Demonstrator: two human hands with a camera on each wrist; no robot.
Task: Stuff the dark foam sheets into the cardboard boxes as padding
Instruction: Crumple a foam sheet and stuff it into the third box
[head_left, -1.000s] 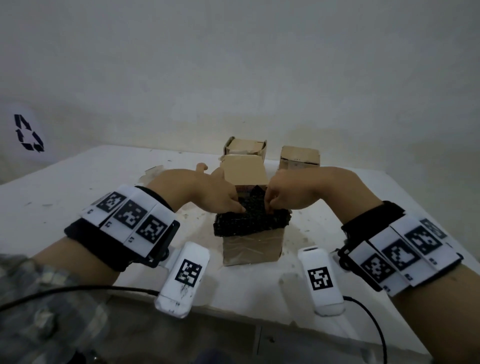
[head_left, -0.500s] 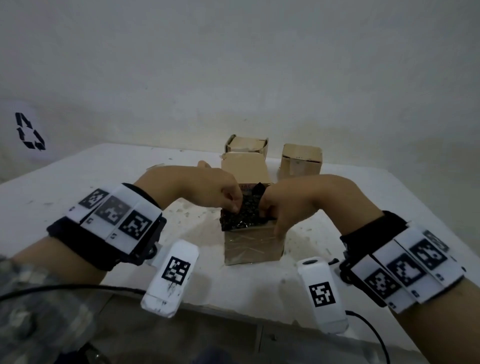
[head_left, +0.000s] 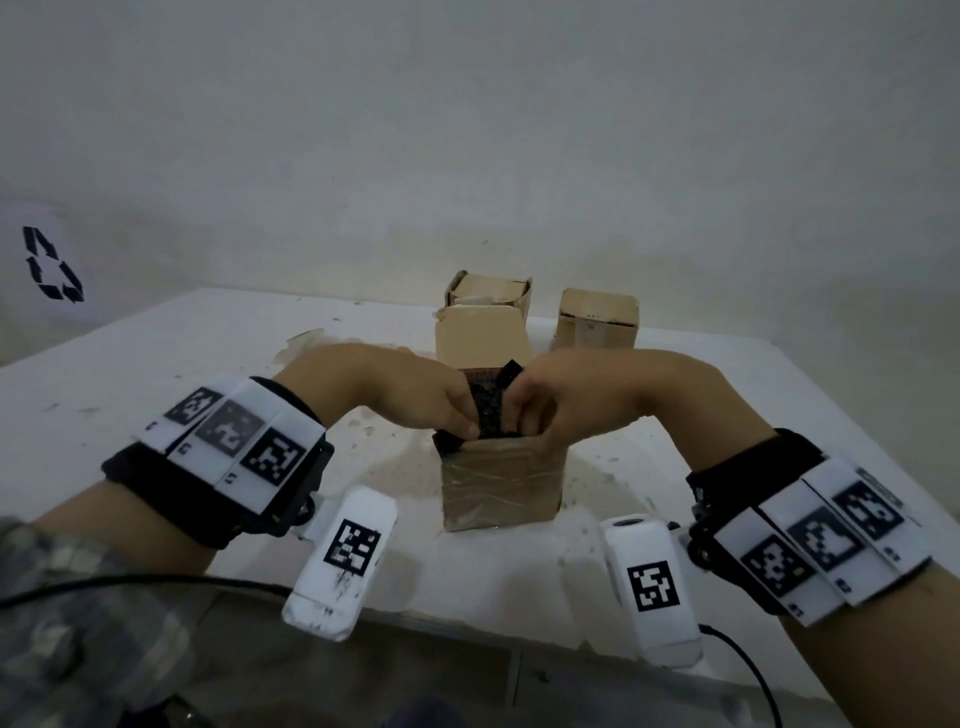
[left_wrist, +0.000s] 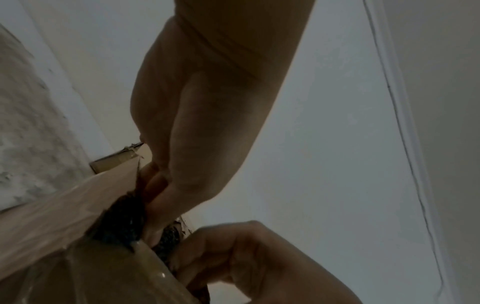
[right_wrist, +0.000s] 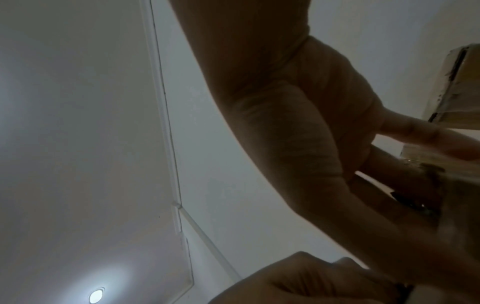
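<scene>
A taped cardboard box stands mid-table with its back flap upright. A dark foam sheet sticks up out of its open top, bunched between both hands. My left hand grips the foam's left side with fingers curled down at the box rim. My right hand pinches the right side, thumb down on the box's front edge. In the left wrist view the left fingers push the foam down into the box. In the right wrist view only a sliver of foam shows.
Two more small cardboard boxes stand behind: one with its top open, one to its right. The white table ends near me at its front edge, and a wall runs close behind the boxes.
The foam lay spread over the box top; it is now bunched narrow and pushed deeper inside. Both hands have moved closer together over the opening.
</scene>
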